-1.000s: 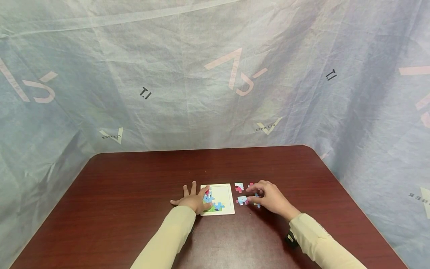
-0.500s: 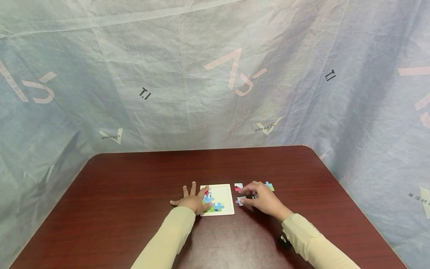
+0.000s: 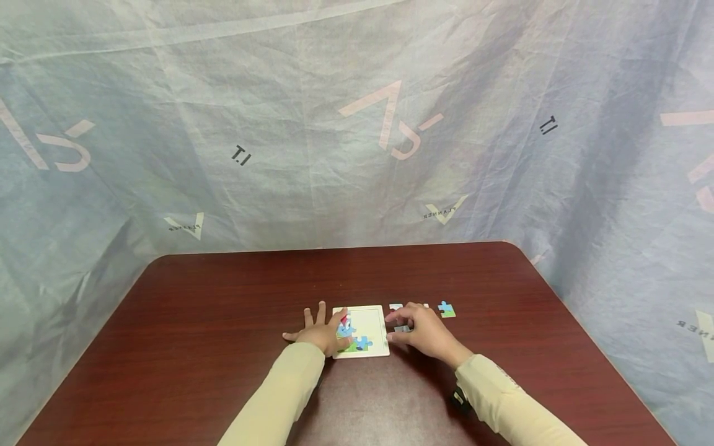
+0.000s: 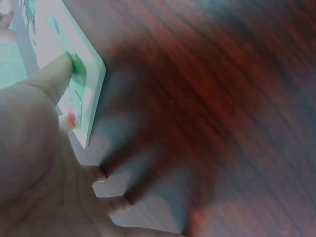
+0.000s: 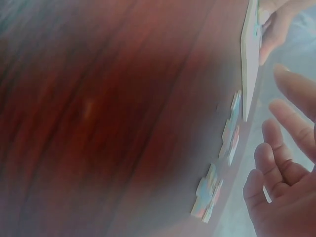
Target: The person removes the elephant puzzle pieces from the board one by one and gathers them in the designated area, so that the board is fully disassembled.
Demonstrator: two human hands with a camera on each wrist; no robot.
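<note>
Ideally, the left hand [image 3: 315, 336], fingers spread, steadies the board [image 3: 370, 319] while the right hand [image 3: 426, 332], fingers bent and seemingly empty, lifts pieces [image 3: 448, 312] at the board's three o'clock by their edges.

My puzzle board [image 3: 370, 322] is creamy white, with a thin dark line running inside its edge. The fitted pieces [image 3: 362, 342] in it show bright blue, grass green, a dab of red and some white. One loose piece [image 3: 446, 310] is sky blue over green. My sleeves [image 3: 513, 396] are pale yellowish cream, and my wristband [image 3: 460, 398] is black. The counter [image 3: 223, 310] is dark reddish brown, streaked with wood grain. The cloth [image 3: 279, 186] is grey-blue, printed with salmon-pink strokes, black letters and pale yellow ticks.
</note>
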